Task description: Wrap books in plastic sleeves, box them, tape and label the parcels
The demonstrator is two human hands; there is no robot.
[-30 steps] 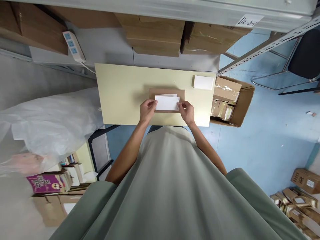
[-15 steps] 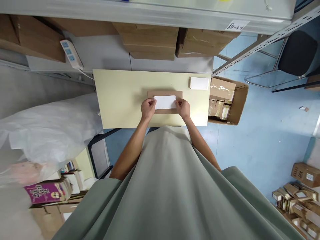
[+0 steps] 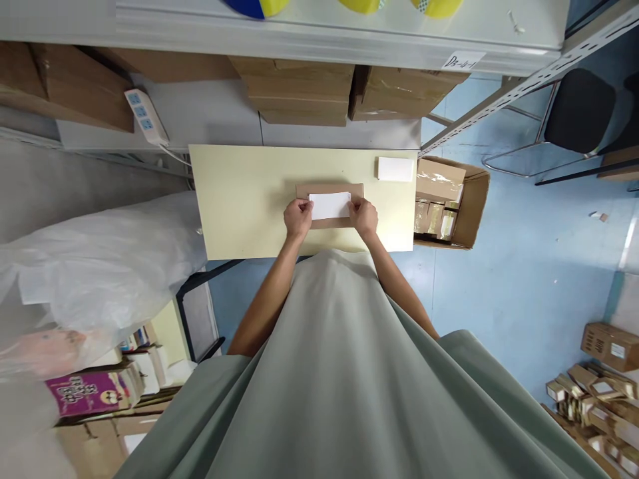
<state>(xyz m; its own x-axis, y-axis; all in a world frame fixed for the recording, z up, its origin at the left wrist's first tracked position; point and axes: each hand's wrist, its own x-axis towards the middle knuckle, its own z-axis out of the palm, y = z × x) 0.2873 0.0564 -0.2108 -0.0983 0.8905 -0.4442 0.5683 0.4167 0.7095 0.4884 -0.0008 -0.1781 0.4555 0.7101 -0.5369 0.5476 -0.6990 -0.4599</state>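
Note:
A white paper label point(image 3: 329, 206) is stretched between my two hands, over the top of a brown cardboard box point(image 3: 329, 188). My left hand point(image 3: 298, 217) pinches the label's left edge, and my right hand point(image 3: 363, 217) pinches its right edge. Whether the label's underside touches the cardboard I cannot tell. The box lies on a pale yellow table point(image 3: 239, 206), close to its near edge. At the far right of the tabletop lies a stack of white labels point(image 3: 395, 169).
An open carton point(image 3: 476, 206) of taped boxes stands right of the table. Behind it runs a metal shelf point(image 3: 299, 33) with tape rolls above and large cartons point(image 3: 304, 86) below. A power strip point(image 3: 146, 116) sits at back left, plastic wrapping point(image 3: 124, 259) at left.
The view has tilted slightly, bringing the tape rolls on the shelf into sight. My hands keep their pinch on the label, which stays over the box nearly unmoved.

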